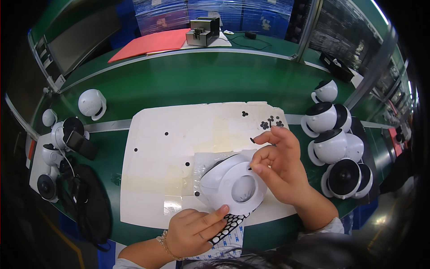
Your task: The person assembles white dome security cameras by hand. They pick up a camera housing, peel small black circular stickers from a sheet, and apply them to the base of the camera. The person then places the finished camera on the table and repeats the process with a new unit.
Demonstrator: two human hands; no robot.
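Note:
A white ball-shaped device (212, 179) with a ring-shaped base (257, 197) lies tilted on a pad of clear bubble wrap (199, 162), its base turned up toward me. My left hand (190, 233) rests at its lower left, index fingertip touching the base's rim. The other fingers of that hand hold a black sheet with rows of pale round spots (230, 227). My right hand (282, 168) is over the base's upper right edge, thumb and finger pinching a small black round pad (250, 168). Another dark pad (252, 140) sits at a raised fingertip.
Loose black dots (187, 164) are scattered on the white board (152, 179), with a cluster (271, 122) at its far right. Similar white devices (331, 145) stand on the right and others (92, 104) on the left. A black pouch (92, 201) and cable lie at left.

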